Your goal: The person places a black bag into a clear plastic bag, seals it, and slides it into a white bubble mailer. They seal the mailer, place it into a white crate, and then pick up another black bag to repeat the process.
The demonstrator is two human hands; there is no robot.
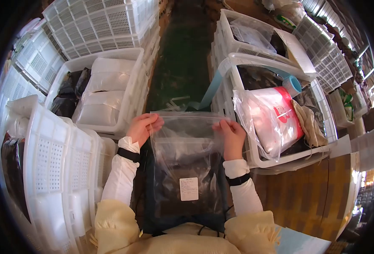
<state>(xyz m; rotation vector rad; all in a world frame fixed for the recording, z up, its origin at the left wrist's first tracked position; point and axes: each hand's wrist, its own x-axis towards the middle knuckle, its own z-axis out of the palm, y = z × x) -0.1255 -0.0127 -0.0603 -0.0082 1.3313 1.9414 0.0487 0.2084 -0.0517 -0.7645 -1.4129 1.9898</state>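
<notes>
A clear plastic bag [187, 148] hangs between my two hands, its top edge level across. Something dark and flat fills its lower part, and a white printed label [189, 189] sits low on its front. My left hand [143, 128] pinches the upper left corner. At the upper right corner, my right hand [231, 136] grips the same edge between thumb and fingers. What the dark contents are cannot be made out through the plastic.
On the left, a white crate [138, 63] holds white-wrapped and dark packs; more white crates [47, 152] stand nearer. On the right, another crate [271, 163] carries a red-and-white bag [271, 118] and a blue tape roll [292, 86]. A green floor strip [178, 63] runs between them.
</notes>
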